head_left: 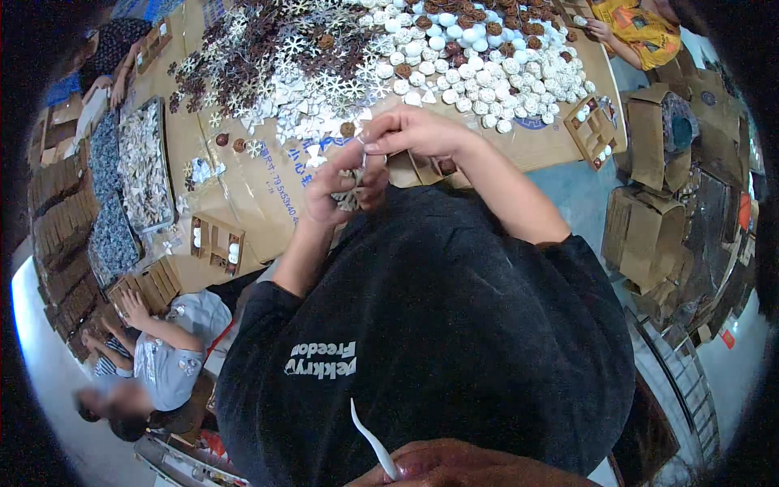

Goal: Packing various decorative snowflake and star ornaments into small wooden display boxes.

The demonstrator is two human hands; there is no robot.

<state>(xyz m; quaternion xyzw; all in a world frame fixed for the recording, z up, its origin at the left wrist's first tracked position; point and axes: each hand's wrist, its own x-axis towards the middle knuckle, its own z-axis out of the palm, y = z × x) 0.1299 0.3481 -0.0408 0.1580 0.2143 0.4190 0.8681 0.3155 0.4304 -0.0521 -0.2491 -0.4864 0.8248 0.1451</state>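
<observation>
Both of my hands meet in front of my chest, over the near edge of the cardboard-covered table (284, 235). My left hand (331, 195) is closed around a pale snowflake cutout (349, 197), which shows between its curled fingers. Touching the left fingertips, my right hand (414, 132) pinches with thumb and forefinger. A small whitish bit shows at that pinch, too small to name. Beyond my hands lie heaps of white and brown snowflakes (349, 91), small white pieces (296, 126) and white woven balls (483, 97).
Brown wicker balls (402, 71) lie among the heaps. Compartmented wooden boxes stand at right (591, 134) and left (215, 246). At left are a tray of pale pieces (146, 166) and a blue-grey pile (114, 215). Other people sit around the table; cardboard cartons (649, 235) stand at right.
</observation>
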